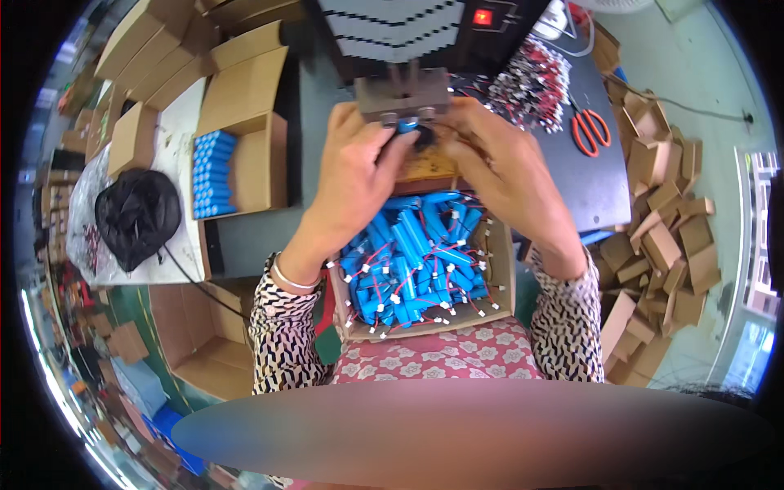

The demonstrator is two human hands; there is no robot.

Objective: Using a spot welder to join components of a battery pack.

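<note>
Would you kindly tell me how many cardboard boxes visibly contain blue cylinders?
2: the left box, to the right of the black bag, and the central box, bordering the pink floral cloth. More may be hidden.

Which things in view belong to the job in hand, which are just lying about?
Likely in the job: black machine; blue piece at its head, by the left hand; wired blue cylinders; piled wire leads; plain blue cylinders in the carton.

Probably just lying about: orange-handled scissors; black bundle; heaped cardboard boxes.
</note>
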